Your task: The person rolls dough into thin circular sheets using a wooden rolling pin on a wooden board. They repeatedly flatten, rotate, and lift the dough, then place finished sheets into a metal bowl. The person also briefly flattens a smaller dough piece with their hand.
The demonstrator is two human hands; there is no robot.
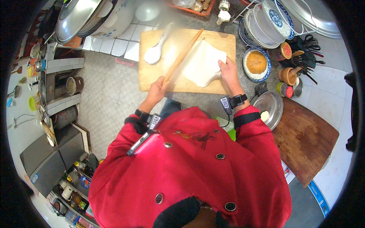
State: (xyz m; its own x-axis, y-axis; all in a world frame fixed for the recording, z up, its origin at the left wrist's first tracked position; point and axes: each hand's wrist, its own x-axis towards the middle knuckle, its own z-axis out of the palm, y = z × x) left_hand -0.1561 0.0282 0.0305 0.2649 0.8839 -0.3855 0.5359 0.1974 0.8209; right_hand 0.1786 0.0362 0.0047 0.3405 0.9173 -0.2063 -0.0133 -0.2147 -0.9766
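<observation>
My left hand (156, 90) grips the near end of a tapered wooden rolling pin (183, 57), which slants up and to the right over a pale wooden board (148, 79). A sheet of white dough (203, 65) lies on the board, just right of the pin. Its right edge is pinched between the thumb and fingers of my right hand (229, 72), and the lower right part looks folded or lifted. On the board's left side rests a white spoon (153, 53), its handle pointing away. Blur covers part of the view near the handle's tip.
Right of the board stands a blue-rimmed plate (268, 74) holding a round orange-brown item (256, 62). Beyond it are a rack of dishes (263, 25), a wooden mortar (287, 76) and jars. A metal bowl (275, 99) sits near my right forearm. A large lidded pot (114, 24) stands back left.
</observation>
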